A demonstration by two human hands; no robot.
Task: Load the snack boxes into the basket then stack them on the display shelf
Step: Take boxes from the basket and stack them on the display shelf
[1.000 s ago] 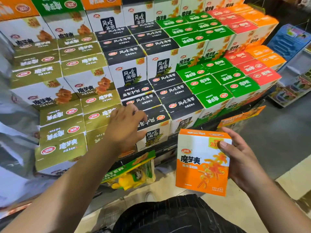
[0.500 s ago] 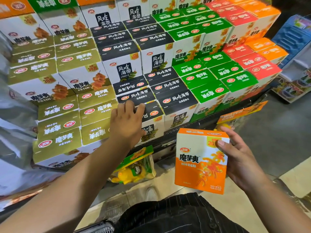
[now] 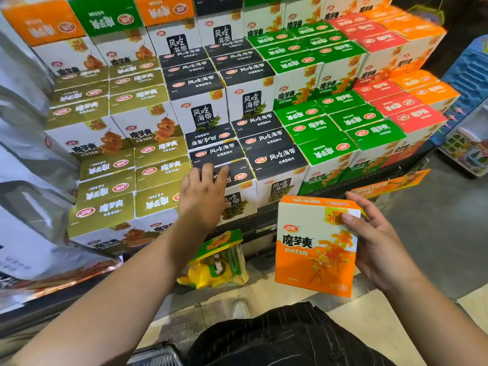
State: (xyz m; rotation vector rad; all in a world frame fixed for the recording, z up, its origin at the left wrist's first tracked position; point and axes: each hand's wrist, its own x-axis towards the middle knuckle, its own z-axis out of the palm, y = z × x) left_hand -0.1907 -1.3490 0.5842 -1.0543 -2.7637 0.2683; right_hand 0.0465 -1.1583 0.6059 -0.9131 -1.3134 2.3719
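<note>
My right hand (image 3: 375, 247) grips an orange and white snack box (image 3: 314, 247) by its right edge, thumb on the front, holding it upright in front of the display. My left hand (image 3: 203, 196) rests with straight fingers on the top of a black-lidded snack box (image 3: 237, 191) at the front of the lowest tier. The display shelf (image 3: 264, 223) carries stepped stacks of boxes: gold-topped (image 3: 105, 207) on the left, black in the middle, green (image 3: 327, 154), red (image 3: 414, 120) and orange to the right. A corner of what may be the basket (image 3: 155, 355) shows at the bottom edge.
A yellow and green packaged toy (image 3: 219, 262) hangs below the shelf front. An orange sign strip (image 3: 390, 183) runs along the lower right of the shelf. A blue rack with goods (image 3: 470, 101) stands at the far right. Silver packaging (image 3: 21, 128) fills the left side.
My left hand slid right and up from the gold boxes onto the black-lidded box. The orange box in my right hand stayed almost where it was.
</note>
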